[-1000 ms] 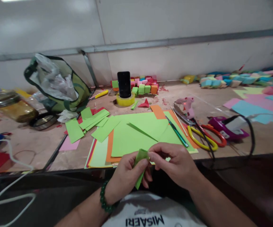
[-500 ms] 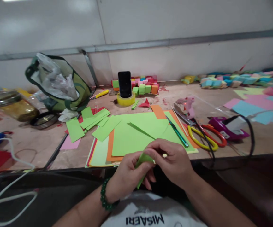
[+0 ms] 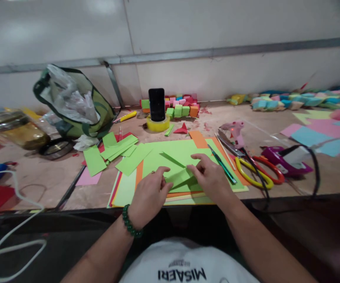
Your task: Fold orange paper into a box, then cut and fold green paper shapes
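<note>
Between my two hands, a green paper strip point(image 3: 178, 179) is held just over the stacked sheets. My left hand point(image 3: 150, 193) pinches its left end between thumb and fingers. The right end sits in the pinch of my right hand point(image 3: 209, 175). Beneath lies a large green sheet point(image 3: 155, 157) on top of other coloured paper. A narrow dark-green folded piece point(image 3: 172, 158) rests on that sheet, just beyond my fingers. Right of my right hand lies a green craft knife point(image 3: 221, 164), with a thin wooden stick point(image 3: 225, 151) beside it.
Cut green strips point(image 3: 119, 147) lie to the left. Scissors point(image 3: 254, 173), a pink glue gun point(image 3: 236, 131) and a purple device point(image 3: 287, 161) with cables sit right. A phone point(image 3: 157, 104) stands in a yellow tape roll point(image 3: 158, 125), before small paper cubes point(image 3: 184, 110). A bag point(image 3: 78, 102) leans back left.
Both hands have moved forward from the table edge to above the sheets and spread apart. The green strip, bunched between the fingers before, is now stretched between them.
</note>
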Demonstrator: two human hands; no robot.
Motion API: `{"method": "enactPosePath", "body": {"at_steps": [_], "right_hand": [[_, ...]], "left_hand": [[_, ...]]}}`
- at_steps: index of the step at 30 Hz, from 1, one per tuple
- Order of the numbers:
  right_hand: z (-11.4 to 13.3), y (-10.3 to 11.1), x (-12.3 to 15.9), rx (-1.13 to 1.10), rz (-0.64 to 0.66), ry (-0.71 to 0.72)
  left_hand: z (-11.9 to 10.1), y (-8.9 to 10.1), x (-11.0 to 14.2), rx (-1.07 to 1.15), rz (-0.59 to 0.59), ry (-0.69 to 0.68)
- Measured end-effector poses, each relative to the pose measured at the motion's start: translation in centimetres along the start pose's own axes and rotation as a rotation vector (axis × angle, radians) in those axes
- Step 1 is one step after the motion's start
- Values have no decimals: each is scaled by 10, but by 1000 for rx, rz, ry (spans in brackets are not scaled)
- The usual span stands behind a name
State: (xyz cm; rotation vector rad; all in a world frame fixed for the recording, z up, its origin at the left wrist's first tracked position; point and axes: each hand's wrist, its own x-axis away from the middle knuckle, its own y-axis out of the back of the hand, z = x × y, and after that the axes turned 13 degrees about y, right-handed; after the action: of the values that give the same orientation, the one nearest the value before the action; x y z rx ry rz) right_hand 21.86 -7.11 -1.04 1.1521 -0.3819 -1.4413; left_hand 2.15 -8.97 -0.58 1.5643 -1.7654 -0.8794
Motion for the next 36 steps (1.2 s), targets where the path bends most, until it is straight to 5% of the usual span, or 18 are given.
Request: {"method": "enactPosePath", "body": {"at_steps": [5, 11, 18, 27, 36], "right_hand": [[-4, -9, 2, 176, 116, -26], [-1, -8, 4, 319, 191, -41], [-3, -3, 1, 357, 278, -55], [1, 7, -12, 343, 372, -21], [17, 2, -44, 90, 547, 87]], "left_hand": [[1, -7, -3, -237, -103, -201], [3, -5, -5, -314, 20, -402], [-4, 3, 2, -462, 81, -412], [-8, 1, 20, -342, 48, -299], [-11, 1, 14, -481, 66, -342]]}}
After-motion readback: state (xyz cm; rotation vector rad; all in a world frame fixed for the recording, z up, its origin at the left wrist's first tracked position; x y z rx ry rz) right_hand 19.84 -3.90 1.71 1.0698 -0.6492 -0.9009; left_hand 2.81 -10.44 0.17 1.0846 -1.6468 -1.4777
